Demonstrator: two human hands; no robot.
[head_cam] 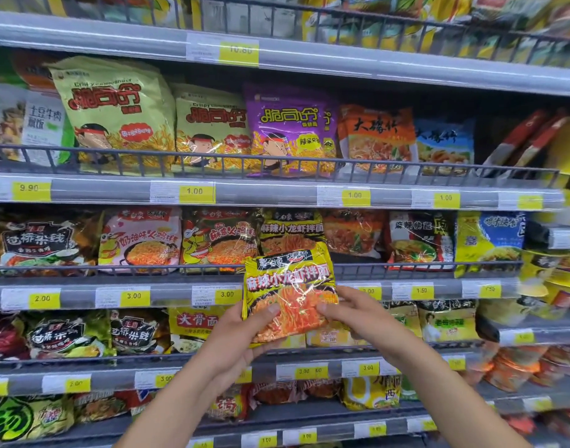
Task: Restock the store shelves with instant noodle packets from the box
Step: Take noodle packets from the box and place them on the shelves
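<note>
A yellow and black instant noodle packet [288,294] is held upright in front of the shelves, just below a matching yellow packet [291,231] standing on the third shelf. My left hand [241,331] grips its lower left side, thumb on the front. My right hand [354,313] holds its right edge with the thumb across the front. The box is not in view.
Several wire-fronted shelves [406,271] hold rows of noodle packets with yellow price tags [227,294] along the rails. Green and purple snack packets [290,130] fill the shelf above. Cup noodles [555,279] stand at the right.
</note>
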